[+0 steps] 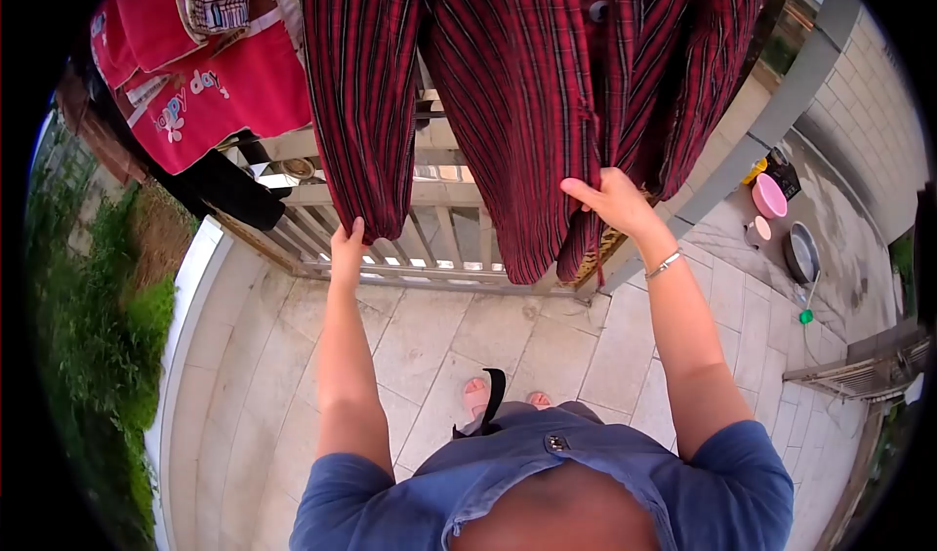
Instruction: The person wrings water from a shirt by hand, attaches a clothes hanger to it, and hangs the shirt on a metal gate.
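Observation:
A red and black striped garment (508,92) hangs in front of me over a metal rail fence. Its left sleeve or leg hangs down to my left hand (348,248), whose fingers pinch the lower end. My right hand (617,203) grips the cloth near the bottom of the wider middle part, thumb pointing left, a bracelet on the wrist. Several folds hang further right. Beside the garment on the left is a pink-red cloth (220,102) with white lettering, and a patterned cloth (217,0) lies above it.
The slatted metal fence (444,234) stands behind the garment. Pale tiles (420,346) lie underfoot. A white-edged wall (185,326) borders greenery at left. At right are a pink basin (769,198), a metal basin (802,252) and a grey post (756,141).

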Motion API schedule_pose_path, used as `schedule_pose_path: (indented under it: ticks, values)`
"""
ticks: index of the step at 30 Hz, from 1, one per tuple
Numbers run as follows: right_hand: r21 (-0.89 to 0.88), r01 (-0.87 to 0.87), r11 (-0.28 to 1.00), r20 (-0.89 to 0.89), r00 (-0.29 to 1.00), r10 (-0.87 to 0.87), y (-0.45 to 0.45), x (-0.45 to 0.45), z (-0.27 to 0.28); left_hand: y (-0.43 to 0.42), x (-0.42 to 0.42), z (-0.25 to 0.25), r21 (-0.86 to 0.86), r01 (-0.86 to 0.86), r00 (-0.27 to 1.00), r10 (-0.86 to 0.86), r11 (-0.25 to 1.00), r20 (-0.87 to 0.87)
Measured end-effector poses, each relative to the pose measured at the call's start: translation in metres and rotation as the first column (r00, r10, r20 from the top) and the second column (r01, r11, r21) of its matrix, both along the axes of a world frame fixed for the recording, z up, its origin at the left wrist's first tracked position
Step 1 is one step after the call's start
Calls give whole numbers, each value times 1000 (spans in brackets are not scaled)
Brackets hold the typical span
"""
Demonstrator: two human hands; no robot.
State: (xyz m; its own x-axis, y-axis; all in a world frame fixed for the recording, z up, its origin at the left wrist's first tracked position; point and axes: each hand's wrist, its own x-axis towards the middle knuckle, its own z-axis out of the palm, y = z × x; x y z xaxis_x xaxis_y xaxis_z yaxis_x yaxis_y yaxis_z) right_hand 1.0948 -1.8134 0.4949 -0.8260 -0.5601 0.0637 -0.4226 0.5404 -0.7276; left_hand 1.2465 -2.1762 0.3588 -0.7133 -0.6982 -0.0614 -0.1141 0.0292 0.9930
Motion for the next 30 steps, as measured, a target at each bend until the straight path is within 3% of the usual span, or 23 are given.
schedule_pose_path:
  ticks: [1,2,3,5,6,7,9,10,12,15,18,21,23,25,27,28,29,30]
  values:
    - [-4,59,998,-50,997,-60,2,1,-7,-1,2,-11,75,57,990,-47,996,-130]
    - [97,160,982,-81,985,-152,3,11,8,9,5,-2,118,44,992,-29,992,-126]
    - [27,223,974,-205,955,-213,4,10,1,17,9,7,160,27,992,-7,987,-124]
    - [-140,214,967,-267,932,-245,6,7,-11,8,8,-12,174,39,986,-9,984,-169]
    - [-92,242,966,-238,936,-257,9,5,-15,5,8,-19,153,10,981,20,988,-193]
    - [-96,237,967,-237,938,-253,8,7,-15,11,8,-15,135,-14,975,43,991,-216]
    - [-315,116,942,-95,984,-153,7,14,-14,19,13,-5,173,-27,978,62,985,-201]
    - [-245,105,964,-20,993,-113,9,24,2,22,15,-2,220,-31,978,75,975,-195]
    - [-262,90,961,31,996,-85,12,24,-2,24,17,1,264,-39,979,90,964,-185]
    - [-266,49,963,56,998,-36,18,22,-8,43,30,17,380,27,993,19,925,-115]
    - [-357,43,933,108,994,-4,20,26,-7,40,38,-8,320,252,959,-192,913,-209]
    - [-375,5,927,89,996,31,28,23,-16,49,45,9,265,239,970,-219,934,-103]
    - [-414,12,910,118,992,41,38,20,-23,47,45,2,241,183,982,-165,953,-96]
    - [-236,-32,971,-9,999,31,60,10,-20,46,47,3,240,16,983,28,971,-179]
    - [-420,90,903,-30,993,-113,75,-6,-16,46,54,6,288,-17,976,78,957,-204]
    - [-485,160,860,-156,951,-265,83,-21,-17,48,57,9,354,-24,962,118,935,-247]
    - [-556,219,802,-264,868,-420,82,-27,-11,50,61,10,418,-22,946,154,908,-286]
    - [-480,393,784,-361,726,-585,85,-31,-4,46,62,-2,414,9,936,138,910,-325]
